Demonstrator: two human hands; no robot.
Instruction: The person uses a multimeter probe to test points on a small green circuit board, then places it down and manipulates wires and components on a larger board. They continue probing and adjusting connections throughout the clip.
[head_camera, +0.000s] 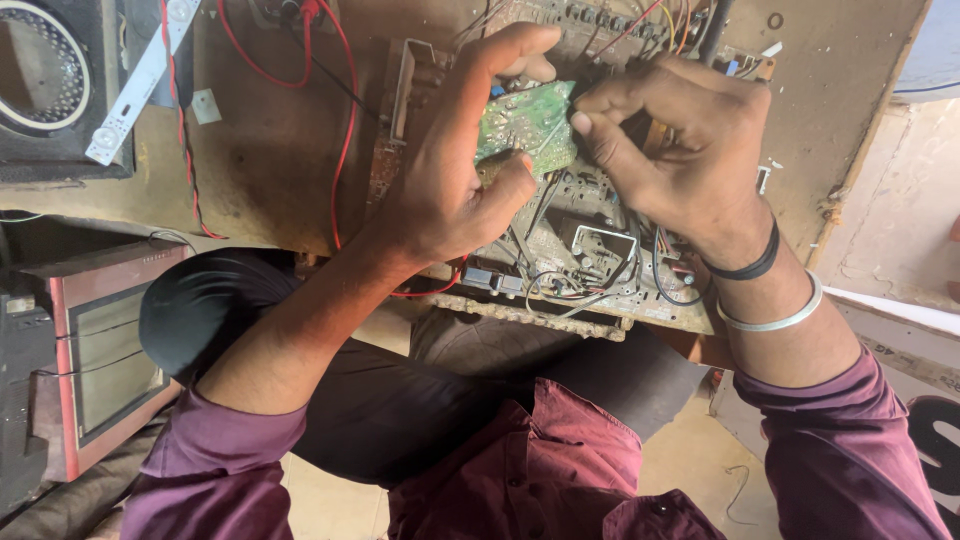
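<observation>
A small green circuit board is held up over a dusty open electronics chassis full of wires and parts. My left hand grips the board from the left, thumb under its lower edge and fingers curled over its top. My right hand pinches the board's right edge with fingertips; its wrist carries a black band and a silver bangle. The chassis rests at the near edge of a worn brown table, just above my lap.
Red wires trail across the table on the left. A white strip with round lights lies over a black speaker box at top left. A red-and-black cabinet stands at my left knee. A pale wall is at right.
</observation>
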